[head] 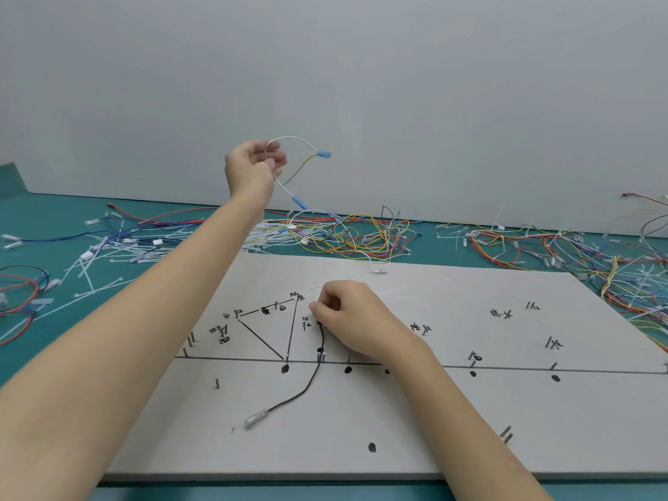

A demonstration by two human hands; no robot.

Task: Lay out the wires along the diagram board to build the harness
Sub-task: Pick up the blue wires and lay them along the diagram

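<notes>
Wire work on the diagram board [470,428]: a black wire [313,377] is lying on it, running from the right hand [352,316] down between the pins near the long drawn line, and curving near and left to a clear terminal [257,416]. The right hand is resting on the board, fingers curled and pinching the wire's far end. The left hand [253,168] is lifted well above the table, gripping a white wire [280,175] that is looping round with blue terminals [324,154] dangling. Far behind the board, a tangle of loose wires [354,236] and white cable ties [94,262] is sprawling across the green table [54,211].
</notes>
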